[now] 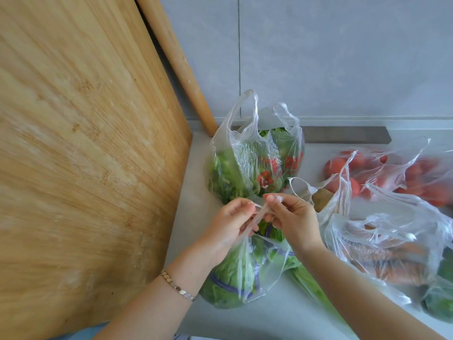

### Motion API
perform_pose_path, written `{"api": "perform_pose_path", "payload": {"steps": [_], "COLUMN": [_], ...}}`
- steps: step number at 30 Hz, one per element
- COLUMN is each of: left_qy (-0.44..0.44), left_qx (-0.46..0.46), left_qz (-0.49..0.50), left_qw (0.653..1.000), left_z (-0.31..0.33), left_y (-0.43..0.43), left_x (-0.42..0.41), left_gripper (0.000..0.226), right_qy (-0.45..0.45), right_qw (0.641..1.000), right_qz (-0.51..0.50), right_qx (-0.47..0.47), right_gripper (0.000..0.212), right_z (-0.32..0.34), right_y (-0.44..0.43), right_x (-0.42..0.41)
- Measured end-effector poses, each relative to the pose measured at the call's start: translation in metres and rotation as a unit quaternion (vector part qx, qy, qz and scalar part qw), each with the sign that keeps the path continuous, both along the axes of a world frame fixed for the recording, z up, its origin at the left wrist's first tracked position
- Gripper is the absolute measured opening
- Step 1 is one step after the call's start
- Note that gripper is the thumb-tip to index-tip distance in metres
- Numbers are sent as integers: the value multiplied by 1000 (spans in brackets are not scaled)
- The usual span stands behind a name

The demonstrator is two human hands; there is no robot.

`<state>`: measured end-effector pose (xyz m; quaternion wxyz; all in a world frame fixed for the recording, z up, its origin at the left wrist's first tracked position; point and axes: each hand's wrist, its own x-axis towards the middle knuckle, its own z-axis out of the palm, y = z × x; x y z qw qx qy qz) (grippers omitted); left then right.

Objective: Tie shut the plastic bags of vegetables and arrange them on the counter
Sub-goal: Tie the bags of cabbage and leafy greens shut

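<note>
Far left of the lettuce bag [235, 273]: 1 big wooden cutting board [85, 155] stood on edge, top & left side cut off by the frame. Behind it, 1 rolling pin [176, 60] leans on the wall, upper end out of view. 1 bracelet [177, 287] on the left wrist.

Left hand [230, 224] & right hand [291, 217] meet just above the lettuce bag, which lies on the counter [196, 217] nearest the person. Each hand pinches the twisted handles [257, 215] betw. thumb & curled fingers. Fingers hide the crossing, so can't tell if a knot is made.

Behind the lettuce bag: 1 greens bag [255, 163] w/ red print, upright, 2 handles loose & untied.

Right of the lettuce bag:
- potato bag [323, 195], mostly hidden, only 1 potato visible
- tomato bag [392, 173] further back, blurry, tomato count unclear
- carrot bag [387, 251], near edge behind the right forearm

Green stuff [438, 305] at the far-right edge is cut off; can't tell if it's a 6th bag beyond the 5 clear ones.
</note>
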<state>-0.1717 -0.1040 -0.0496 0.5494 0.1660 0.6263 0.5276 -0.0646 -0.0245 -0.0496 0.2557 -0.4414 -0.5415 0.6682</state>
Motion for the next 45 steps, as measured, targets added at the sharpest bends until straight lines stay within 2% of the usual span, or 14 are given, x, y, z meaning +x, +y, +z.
{"api": "perform_pose_path", "payload": {"steps": [2, 5, 8, 11, 14, 18, 21, 24, 27, 30, 32, 37, 41, 45], "left_qy": [14, 144, 241, 272, 232, 106, 40, 30, 149, 444, 502, 464, 371, 188], "left_qx": [12, -6, 1, 14, -13, -49, -45, -56, -60, -8, -5, -147, -196, -220], "left_qz": [-36, -114, -67, -16, -1, 30, 38, 28, -12, -110, -144, -202, -197, -31], "left_qw": [999, 983, 968, 962, 973, 993, 997, 998, 987, 889, 853, 850, 886, 957], "left_z": [4, 11, 9, 3, -6, -17, -17, -15, -11, -15, -30, -68, -70, -53], "left_y": [-5, -9, -11, -11, -7, 2, 4, 3, -1, -9, -17, -14, -1, 4], "left_x": [3, 5, 3, -3, -8, -9, -10, -12, -22, -44, -55, -53, -48, -35], "left_gripper": [20, 25, 22, 21, 25, 25, 26, 30, 27, 25, 30, 31, 37, 22], "right_qy": [-50, -139, -172, -192, -120, -1, -45, -94, -76, -105, -138, -176, -163, -130], "right_qw": [998, 988, 971, 939, 951, 978, 980, 942, 905, 851, 818, 802, 824, 876], "right_qz": [-23, 10, 94, 219, 265, 200, 150, 186, 178, 219, 239, 227, 238, 257], "right_qx": [-4, 62, 133, 185, 108, 60, 120, 262, 379, 466, 504, 523, 488, 387], "right_gripper": [22, 13, 6, 20, 31, 33, 30, 15, 43, 51, 50, 48, 44, 45], "right_z": [-6, -14, -11, -4, -3, -10, -22, -23, -21, -27, -43, -70, -64, -38], "right_y": [2, 3, 0, -1, 2, 0, -3, -1, 4, 8, 7, -3, -14, -16], "right_x": [-2, -4, -7, -3, 8, 12, 10, 6, 7, 22, 40, 81, 93, 90]}}
